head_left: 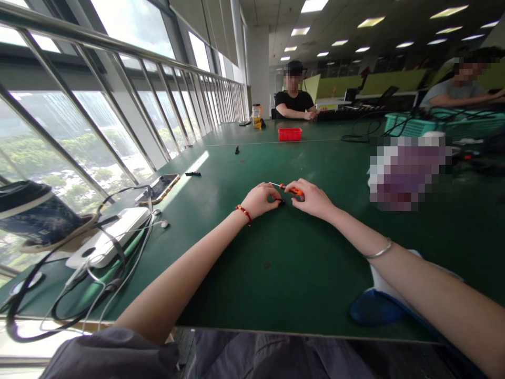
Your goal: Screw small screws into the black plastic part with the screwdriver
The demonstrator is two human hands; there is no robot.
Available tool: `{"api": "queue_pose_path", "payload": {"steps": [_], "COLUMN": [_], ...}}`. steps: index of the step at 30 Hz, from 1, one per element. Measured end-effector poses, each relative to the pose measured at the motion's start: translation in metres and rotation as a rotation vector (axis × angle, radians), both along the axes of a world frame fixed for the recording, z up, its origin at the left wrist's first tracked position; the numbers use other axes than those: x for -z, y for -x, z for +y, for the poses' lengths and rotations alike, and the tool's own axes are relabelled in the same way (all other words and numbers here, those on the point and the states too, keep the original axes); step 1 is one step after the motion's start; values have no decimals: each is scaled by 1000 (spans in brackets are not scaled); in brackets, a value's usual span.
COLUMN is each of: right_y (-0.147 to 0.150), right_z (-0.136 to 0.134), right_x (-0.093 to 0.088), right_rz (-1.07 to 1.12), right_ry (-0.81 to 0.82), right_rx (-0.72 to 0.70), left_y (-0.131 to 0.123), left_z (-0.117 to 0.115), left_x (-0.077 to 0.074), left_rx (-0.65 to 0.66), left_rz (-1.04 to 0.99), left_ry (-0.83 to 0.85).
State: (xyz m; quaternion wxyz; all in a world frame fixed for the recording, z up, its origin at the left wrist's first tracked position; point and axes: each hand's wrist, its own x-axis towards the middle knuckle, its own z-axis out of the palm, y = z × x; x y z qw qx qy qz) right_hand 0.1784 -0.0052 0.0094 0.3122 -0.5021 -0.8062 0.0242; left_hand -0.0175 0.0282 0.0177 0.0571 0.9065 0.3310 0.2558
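My right hand (pixel 311 199) grips a small screwdriver (pixel 291 190) with an orange handle, its thin metal shaft pointing left and away. My left hand (pixel 261 199) rests on the green table (pixel 276 263) just left of it, fingers curled around a small dark part (pixel 279 201) that is mostly hidden. The two hands nearly touch at the fingertips. A red bead bracelet is on my left wrist and a silver bangle on my right forearm.
A phone (pixel 160 187), a white device with cables (pixel 108 239) and a bag (pixel 35 216) lie at the left by the window. Small dark parts (pixel 193 173) and a red tray (pixel 289 134) sit farther off. Two people sit at the far end; a teal basket (pixel 410 125) stands right.
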Motion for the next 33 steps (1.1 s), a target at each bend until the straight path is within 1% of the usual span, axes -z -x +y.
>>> {"api": "queue_pose_path", "payload": {"steps": [4, 7, 10, 19, 33], "right_y": [0, -1, -3, -6, -6], "right_z": [-6, -12, -15, -13, -15], "right_x": [-16, -29, -35, -33, -33], "right_rz": [308, 534, 655, 706, 677], "right_ry": [-128, -251, -339, -329, -288], "right_rx": [-21, 56, 75, 41, 24], "left_y": [1, 0, 0, 1, 1], "left_z": [0, 0, -1, -1, -1], "left_x": [1, 2, 2, 4, 3], "left_rx": [-16, -18, -23, -4, 0], "left_rz": [-18, -31, -37, -51, -49], "left_ry": [21, 39, 44, 46, 48]}}
